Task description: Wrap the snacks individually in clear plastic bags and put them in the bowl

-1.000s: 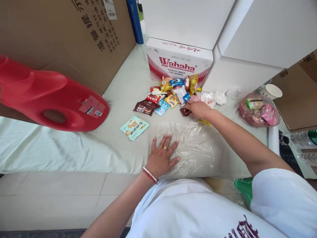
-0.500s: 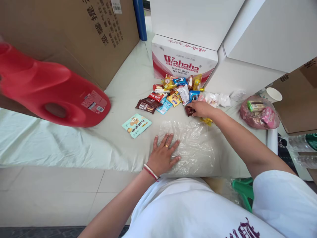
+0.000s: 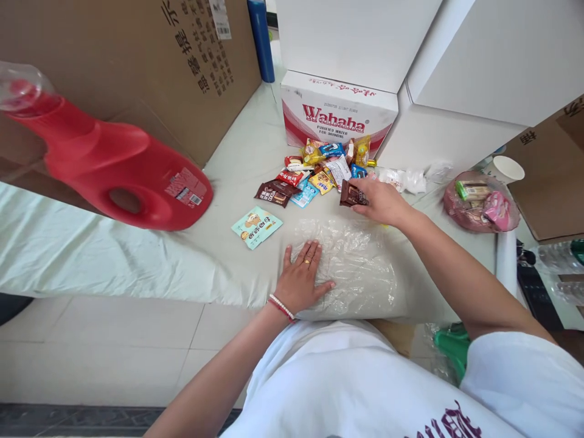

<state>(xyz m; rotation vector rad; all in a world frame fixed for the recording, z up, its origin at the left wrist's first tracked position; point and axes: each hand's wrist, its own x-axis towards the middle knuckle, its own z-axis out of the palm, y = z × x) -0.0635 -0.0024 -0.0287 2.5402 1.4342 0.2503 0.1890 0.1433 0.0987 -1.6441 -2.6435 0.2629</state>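
Observation:
My left hand [image 3: 302,277] lies flat on a clear plastic bag [image 3: 358,267] at the table's near edge, fingers stretched out. Between the fingers and thumb of my right hand [image 3: 381,201] is a dark brown snack packet [image 3: 351,194] with cocoa lettering. Just beyond it sits a pile of wrapped snacks [image 3: 322,182] in yellow, blue, red and white. Another brown cocoa packet [image 3: 274,193] rests at the pile's left side. A mint-green pouch [image 3: 257,227] lies by itself, nearer to my left hand.
Behind the snacks stands a Wahaha carton [image 3: 337,115]. A large red jug [image 3: 150,173] and a cardboard box [image 3: 114,73] occupy the left. At right are a pink basket with packets [image 3: 456,210], a paper cup [image 3: 504,169] and crumpled white plastic [image 3: 413,180].
The brown packet has been picked up off the table and tilted by my right hand. My left hand stays on the plastic bag, its fingers now closer together. The camera view has shifted slightly.

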